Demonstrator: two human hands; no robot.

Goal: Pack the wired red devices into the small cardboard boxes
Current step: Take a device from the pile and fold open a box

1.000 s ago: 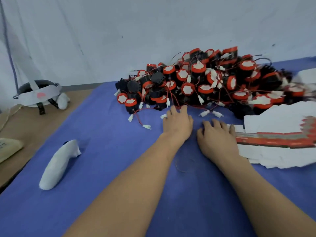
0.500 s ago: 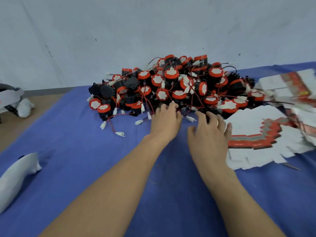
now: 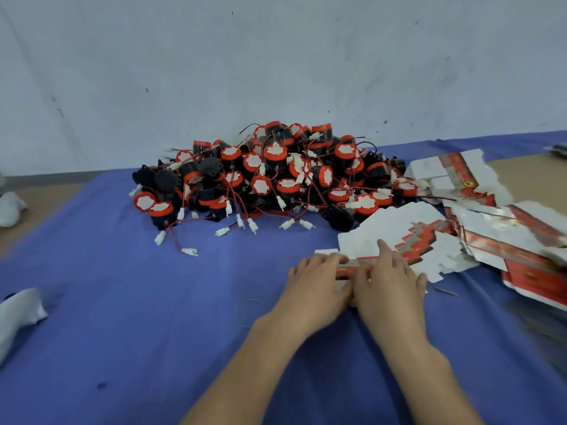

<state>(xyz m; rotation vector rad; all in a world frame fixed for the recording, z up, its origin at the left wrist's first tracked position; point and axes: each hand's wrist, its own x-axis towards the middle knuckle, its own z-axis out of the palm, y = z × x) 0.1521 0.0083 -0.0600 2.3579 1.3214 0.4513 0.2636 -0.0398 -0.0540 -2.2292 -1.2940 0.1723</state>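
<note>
Blue cloth [image 3: 122, 302] covers the table. Heap of wired red devices [image 3: 276, 176] sits at 12 o'clock from the hands, against the wall, its white plug ends trailing onto the cloth toward 6 o'clock. None of the devices is in a box. The 2 hands meet side by side on 1 flattened box [image 3: 348, 266], red-and-white, lying at the near edge of a fanned stack of box blanks [image 3: 395, 231]. Left hand [image 3: 319, 283] curls its fingers over the box's 9 o'clock end, gripping it. Right hand [image 3: 388, 283] lies over the 3 o'clock end, index finger reaching onto the stack; whether it pinches or only presses, cannot tell. More flattened cartons [image 3: 506, 237] lie at 3 o'clock. Thin rubber band [image 3: 250, 312] lies at 8 o'clock from the left hand.
</note>
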